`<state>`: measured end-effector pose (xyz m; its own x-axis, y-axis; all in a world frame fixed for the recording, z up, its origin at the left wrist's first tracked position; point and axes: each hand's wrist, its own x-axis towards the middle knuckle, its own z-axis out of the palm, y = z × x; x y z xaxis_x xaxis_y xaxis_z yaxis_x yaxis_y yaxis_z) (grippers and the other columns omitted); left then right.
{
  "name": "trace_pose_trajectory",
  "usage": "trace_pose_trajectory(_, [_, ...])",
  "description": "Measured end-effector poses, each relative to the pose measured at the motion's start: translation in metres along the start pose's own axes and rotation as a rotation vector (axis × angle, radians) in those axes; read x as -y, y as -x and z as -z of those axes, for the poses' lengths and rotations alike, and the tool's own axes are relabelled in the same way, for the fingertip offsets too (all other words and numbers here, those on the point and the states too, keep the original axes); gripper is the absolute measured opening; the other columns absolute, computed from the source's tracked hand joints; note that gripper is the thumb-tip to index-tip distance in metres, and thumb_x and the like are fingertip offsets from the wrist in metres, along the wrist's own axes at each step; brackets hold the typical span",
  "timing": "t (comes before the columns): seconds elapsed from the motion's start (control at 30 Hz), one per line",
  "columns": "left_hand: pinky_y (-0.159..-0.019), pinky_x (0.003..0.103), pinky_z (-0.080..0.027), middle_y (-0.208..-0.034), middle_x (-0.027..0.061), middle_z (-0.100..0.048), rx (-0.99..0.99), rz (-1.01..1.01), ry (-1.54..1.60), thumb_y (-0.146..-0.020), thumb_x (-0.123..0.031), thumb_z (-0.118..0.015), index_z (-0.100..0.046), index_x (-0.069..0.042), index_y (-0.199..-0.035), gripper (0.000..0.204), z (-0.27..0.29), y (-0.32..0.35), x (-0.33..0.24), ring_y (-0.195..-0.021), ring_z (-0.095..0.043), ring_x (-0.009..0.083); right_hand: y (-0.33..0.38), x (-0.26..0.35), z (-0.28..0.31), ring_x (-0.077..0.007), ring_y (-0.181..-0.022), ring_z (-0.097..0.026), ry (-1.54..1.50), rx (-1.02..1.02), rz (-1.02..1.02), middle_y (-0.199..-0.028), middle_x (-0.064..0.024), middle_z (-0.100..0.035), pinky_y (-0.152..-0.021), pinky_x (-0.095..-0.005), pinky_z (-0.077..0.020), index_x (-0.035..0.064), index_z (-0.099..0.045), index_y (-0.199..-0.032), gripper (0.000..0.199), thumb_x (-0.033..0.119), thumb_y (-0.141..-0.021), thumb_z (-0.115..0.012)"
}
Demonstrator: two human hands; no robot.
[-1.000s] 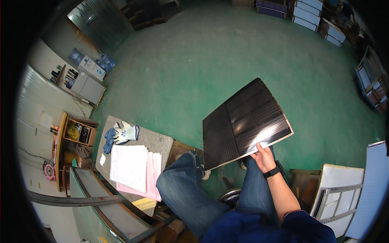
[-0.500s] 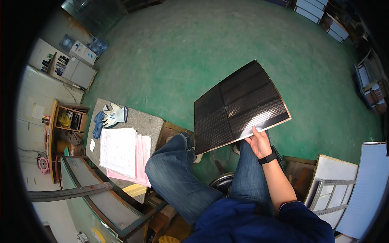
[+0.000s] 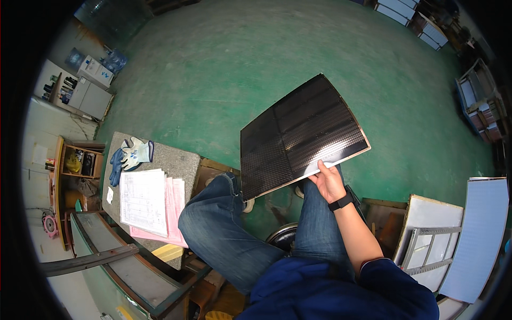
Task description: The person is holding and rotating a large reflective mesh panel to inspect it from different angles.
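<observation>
My right hand grips the near edge of a glossy black panel, with the thumb on its upper face and the other fingers mostly hidden underneath. The panel is a thin, flat sheet with a fine textured grid, a darker dividing line and a pale edge. It is tilted in front of my knees, above the green floor, and bright light reflects near my thumb. A dark band is around my right wrist. My left hand does not show anywhere in the picture.
To the left, a stone-topped table bears work gloves, white printed sheets and pink sheets. A metal-framed rack stands at lower left. White boards and a pale blue panel lean at right.
The whole view has shifted slightly, so everything appears a little farther left. My right hand keeps its hold on the panel, whose tilt looks nearly the same.
</observation>
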<state>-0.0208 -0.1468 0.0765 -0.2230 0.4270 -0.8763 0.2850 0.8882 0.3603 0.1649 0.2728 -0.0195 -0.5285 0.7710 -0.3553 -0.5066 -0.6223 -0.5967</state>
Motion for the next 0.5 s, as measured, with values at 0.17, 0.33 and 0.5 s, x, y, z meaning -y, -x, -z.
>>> trace_pose_trajectory(0.17, [-0.070,0.032,-0.048,-0.083,0.0117,-0.064,0.007,-0.007,-0.006,-0.092,-0.027,-0.048,-0.060,-0.007,-0.102,0.025,-0.001,-0.003,-0.002,-0.075,-0.061,0.0210,0.002,0.003,-0.001,-0.0218,-0.103,-0.057,0.010,0.001,0.018,-0.112,-0.0102,-0.058,-0.089,-0.0390,-0.0487,0.0018,-0.051,-0.114,0.024,0.015,-0.094,-0.046])
trace_pose_trajectory(0.33, [-0.069,0.032,-0.048,-0.083,0.0118,-0.064,0.012,0.000,-0.016,-0.092,-0.027,-0.048,-0.060,-0.007,-0.101,0.025,-0.003,-0.006,-0.002,-0.074,-0.061,0.0209,0.002,0.002,0.000,-0.0212,-0.103,-0.058,0.003,0.015,0.025,-0.112,-0.0102,-0.058,-0.089,-0.0397,-0.0486,0.0018,-0.051,-0.113,0.024,0.016,-0.094,-0.048])
trace_pose_trajectory(0.5, [-0.069,0.032,-0.048,-0.083,0.0119,-0.064,0.015,0.001,-0.029,-0.092,-0.026,-0.048,-0.060,-0.007,-0.101,0.025,-0.003,-0.015,-0.002,-0.074,-0.061,0.0209,0.000,0.000,0.003,-0.0214,-0.104,-0.057,-0.040,0.044,0.020,-0.112,-0.0094,-0.059,-0.090,-0.0402,-0.0478,0.0038,-0.053,-0.113,0.023,0.016,-0.094,-0.048])
